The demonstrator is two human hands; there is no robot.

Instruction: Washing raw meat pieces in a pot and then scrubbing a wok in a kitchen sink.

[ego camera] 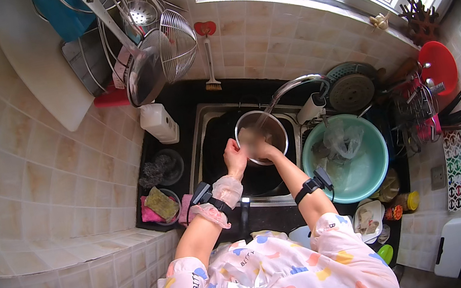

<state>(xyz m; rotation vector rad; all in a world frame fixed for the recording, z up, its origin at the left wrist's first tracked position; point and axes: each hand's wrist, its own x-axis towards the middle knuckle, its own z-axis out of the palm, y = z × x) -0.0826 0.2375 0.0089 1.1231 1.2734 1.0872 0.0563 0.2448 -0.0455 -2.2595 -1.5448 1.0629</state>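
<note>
A round bowl [281, 129] with a bright metal rim is over the sink [200, 148]. Water runs into it from a curved chrome faucet [300, 82]. My left hand [236, 160] grips the bowl's left rim. Inside the bowl is my right hand [264, 150], its fingers blurred. A pale piece [249, 134] shows near those fingers; what it is, and whether they hold it, I cannot tell. Beneath the bowl, a large dark round vessel [221, 145], perhaps a wok, fills much of the sink.
Right of the sink stands a green plastic basin [379, 152] with a clear plastic bag [343, 139] inside. A white plastic jug [159, 123] and steel wool [155, 171] are at the left. Strainers [178, 43] and a pan [149, 73] hang above the back left counter.
</note>
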